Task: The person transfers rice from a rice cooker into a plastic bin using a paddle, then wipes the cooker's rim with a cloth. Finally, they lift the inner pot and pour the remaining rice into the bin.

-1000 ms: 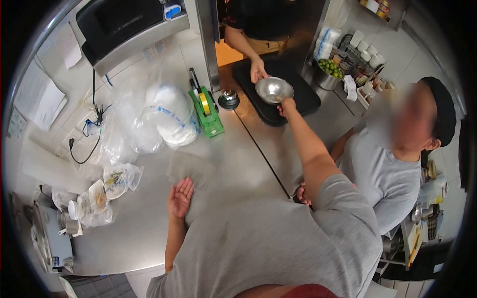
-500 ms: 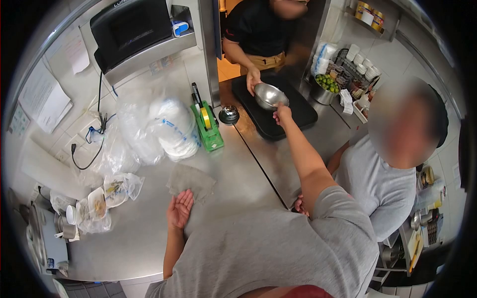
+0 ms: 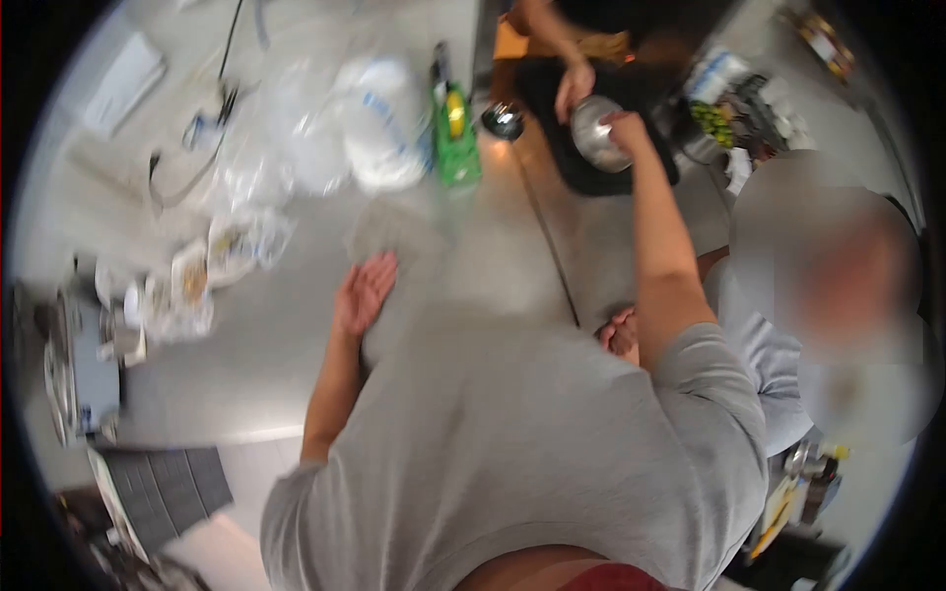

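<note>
My left hand lies palm up with its fingers stretched out, at the lower edge of a grey cloth on the steel counter. My right hand reaches far forward and grips the rim of a metal bowl, which is tilted above a black tray. Just left of the bowl is the hand of a person across the counter; whether it touches the bowl is unclear.
Plastic bags, a stack of wrapped white containers, a green tape dispenser and a bell stand along the back. A co-worker in grey stands at the right, near a pot of limes.
The view has shifted and blurred. The bowl is more steeply tilted, still in my right hand, and the other person's hand now appears to its left. My left hand keeps its place by the cloth.
</note>
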Tool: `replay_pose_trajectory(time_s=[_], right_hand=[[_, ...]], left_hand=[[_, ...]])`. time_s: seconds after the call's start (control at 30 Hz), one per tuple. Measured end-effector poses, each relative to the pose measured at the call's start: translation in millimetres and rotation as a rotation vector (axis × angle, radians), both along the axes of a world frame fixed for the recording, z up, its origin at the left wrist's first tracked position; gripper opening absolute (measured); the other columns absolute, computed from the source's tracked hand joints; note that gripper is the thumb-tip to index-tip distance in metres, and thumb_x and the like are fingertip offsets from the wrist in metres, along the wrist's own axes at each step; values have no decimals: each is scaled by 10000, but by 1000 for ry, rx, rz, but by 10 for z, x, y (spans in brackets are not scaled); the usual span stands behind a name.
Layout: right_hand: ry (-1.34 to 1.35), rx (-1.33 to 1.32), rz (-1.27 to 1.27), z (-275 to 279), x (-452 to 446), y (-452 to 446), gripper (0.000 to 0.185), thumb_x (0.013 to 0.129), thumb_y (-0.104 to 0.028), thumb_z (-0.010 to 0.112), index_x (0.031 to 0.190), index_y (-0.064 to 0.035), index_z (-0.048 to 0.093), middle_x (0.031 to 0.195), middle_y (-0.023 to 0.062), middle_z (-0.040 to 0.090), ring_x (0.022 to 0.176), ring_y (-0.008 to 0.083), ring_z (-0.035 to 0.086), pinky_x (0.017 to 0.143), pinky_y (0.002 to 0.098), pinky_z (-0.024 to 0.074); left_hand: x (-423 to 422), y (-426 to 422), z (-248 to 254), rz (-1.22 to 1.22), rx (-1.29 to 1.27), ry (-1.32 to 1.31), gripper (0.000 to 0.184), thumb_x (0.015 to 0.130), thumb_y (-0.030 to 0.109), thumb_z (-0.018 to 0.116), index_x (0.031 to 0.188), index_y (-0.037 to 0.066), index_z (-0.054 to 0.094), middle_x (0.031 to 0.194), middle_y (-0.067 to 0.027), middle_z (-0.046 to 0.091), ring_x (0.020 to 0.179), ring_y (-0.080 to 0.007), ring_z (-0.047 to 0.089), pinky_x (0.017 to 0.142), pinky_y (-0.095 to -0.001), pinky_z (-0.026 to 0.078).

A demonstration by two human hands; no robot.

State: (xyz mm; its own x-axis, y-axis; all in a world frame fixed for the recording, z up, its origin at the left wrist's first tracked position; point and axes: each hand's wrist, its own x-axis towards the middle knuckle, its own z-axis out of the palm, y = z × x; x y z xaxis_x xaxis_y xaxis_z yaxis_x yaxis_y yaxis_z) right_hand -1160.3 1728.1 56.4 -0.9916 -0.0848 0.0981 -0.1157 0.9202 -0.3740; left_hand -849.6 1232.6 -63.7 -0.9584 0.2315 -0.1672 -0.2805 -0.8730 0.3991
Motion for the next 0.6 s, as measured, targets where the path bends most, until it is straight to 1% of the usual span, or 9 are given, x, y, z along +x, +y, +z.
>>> replay_pose_trajectory(time_s=[0.03, 0.07, 0.1, 0.27, 0.33, 0.4, 0.5, 0.53, 0.6], right_hand=[[-327, -441, -152, 314, 242, -244, 169, 844, -176, 522, 857, -126, 683, 577, 41, 549, 457, 138, 512, 399, 287, 401], [-469, -595, -139, 463, 422, -458, 185, 872, -224, 519, 883, -122, 672, 508, -11, 456, 369, 82, 379, 342, 237, 294], [-469, -662, 29, 464, 544, -611, 221, 894, -254, 505, 933, -97, 655, 500, -22, 443, 363, 67, 354, 336, 225, 273], [-669, -393, 633, 618, 1527, -2045, 286, 914, -312, 487, 999, -84, 638, 610, -3, 547, 485, 62, 469, 435, 220, 394], [-713, -317, 729, 528, 1685, -2478, 301, 894, -315, 524, 1046, -73, 619, 626, 6, 560, 495, 74, 481, 440, 229, 408], [-740, -331, 766, 312, 1829, -2782, 317, 879, -317, 550, 1058, -63, 611, 605, -2, 543, 479, 76, 465, 424, 232, 400], [-333, -237, 1026, -293, 1797, -3109, 385, 842, -337, 582, 1134, -86, 578, 1010, 128, 559, 905, 194, 529, 760, 341, 425], [-187, -207, 1090, -482, 1779, -3132, 414, 830, -344, 592, 1159, -94, 567, 1145, 171, 564, 1047, 233, 551, 872, 378, 434], [-84, -44, 1094, -773, 1812, -3181, 422, 826, -326, 574, 1206, -145, 538, 1300, 178, 427, 1229, 257, 368, 992, 434, 284]], left_hand=[[-7, -16, -26, 4, -15, -1, 489, 953, 298, 344, 1271, -73, 362, 1374, -229, 329, 1285, -321, 323, 1068, -406, 276], [-10, -20, -58, 9, -29, 5, 484, 954, 291, 340, 1271, -74, 362, 1368, -233, 336, 1281, -323, 330, 1066, -405, 280], [21, -4, -25, 16, -43, 9, 478, 955, 285, 338, 1268, -75, 365, 1357, -239, 347, 1277, -323, 336, 1063, -406, 286], [46, -34, 207, 29, -208, 64, 456, 954, 285, 355, 1281, -33, 360, 1276, -252, 437, 1186, -328, 442, 1015, -420, 342], [231, -395, 946, 197, -58, 550, 404, 940, 273, 412, 1283, 60, 400, 1236, -239, 482, 1142, -324, 483, 1000, -427, 355], [643, -1141, 1799, 684, -126, 740, 353, 908, 230, 492, 1242, 119, 473, 1134, -212, 555, 1116, -303, 503, 999, -422, 359], [1564, -1966, 2705, 788, 28, 992, 272, 887, 174, 476, 1073, -24, 485, 1086, -230, 555, 1092, -326, 507, 1052, -422, 293], [1702, -1876, 2771, 918, -105, 909, 289, 889, 179, 471, 1091, -28, 476, 1099, -239, 546, 1095, -327, 505, 1052, -423, 292], [1947, -1720, 2867, 1151, -373, 729, 325, 893, 188, 459, 1127, -37, 457, 1125, -256, 527, 1101, -330, 500, 1052, -424, 291]])
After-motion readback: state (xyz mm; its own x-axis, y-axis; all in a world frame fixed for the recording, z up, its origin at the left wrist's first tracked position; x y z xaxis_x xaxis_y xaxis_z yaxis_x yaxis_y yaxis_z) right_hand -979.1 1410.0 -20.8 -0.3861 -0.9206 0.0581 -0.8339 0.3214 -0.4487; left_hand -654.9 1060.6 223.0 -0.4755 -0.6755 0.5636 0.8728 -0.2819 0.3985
